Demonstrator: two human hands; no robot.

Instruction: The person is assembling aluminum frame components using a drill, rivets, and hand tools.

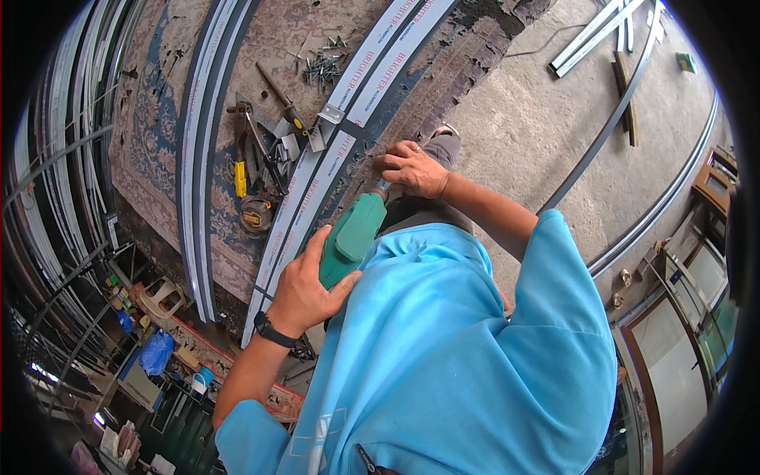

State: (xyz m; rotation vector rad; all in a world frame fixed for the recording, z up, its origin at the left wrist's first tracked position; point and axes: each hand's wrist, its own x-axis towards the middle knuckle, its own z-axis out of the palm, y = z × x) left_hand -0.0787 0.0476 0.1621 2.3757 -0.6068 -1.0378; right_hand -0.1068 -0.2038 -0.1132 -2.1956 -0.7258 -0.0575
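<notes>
My left hand (302, 289) is wrapped around the rear body of a green power drill (354, 236) held close to my blue shirt. At its front end, the curled fingers of my right hand (415, 169) grip around the chuck (381, 188); any bit there is hidden. Just left of the drill runs a pair of long, film-covered aluminium profiles (313, 190). A small metal bracket (331, 114) sits across them. Beyond lies a screwdriver (282, 98), with a tape measure (257, 212) and a yellow-handled tool (240, 179) nearer me.
Loose screws (323, 68) are heaped on the worn patterned carpet (150, 150). Another profile pair (198, 158) lies to the left, beside racks of long bars (59, 182). Long strips (613, 119) cross the concrete at right; framed panels (669, 356) stand at lower right.
</notes>
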